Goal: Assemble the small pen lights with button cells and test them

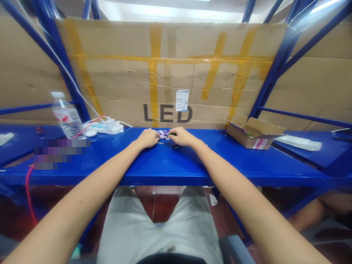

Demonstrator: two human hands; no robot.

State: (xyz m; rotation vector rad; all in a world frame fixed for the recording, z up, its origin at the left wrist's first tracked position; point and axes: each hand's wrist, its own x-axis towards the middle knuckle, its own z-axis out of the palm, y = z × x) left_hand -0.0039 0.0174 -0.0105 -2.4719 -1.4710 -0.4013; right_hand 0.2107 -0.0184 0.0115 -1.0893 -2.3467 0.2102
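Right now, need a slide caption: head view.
Left hand and right hand at small shiny purple items on a blue tabletop, facing brown LED-printed cardboard.

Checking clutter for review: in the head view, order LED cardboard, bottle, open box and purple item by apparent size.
1. LED cardboard
2. Bottle and open box: too close to rank
3. Purple item, partly covered

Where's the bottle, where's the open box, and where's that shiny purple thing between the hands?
Bottle [67,116]: head view, on the middle of its body.
Open box [239,136]: head view, on its side wall.
Purple thing [164,134]: head view, on its shiny middle.
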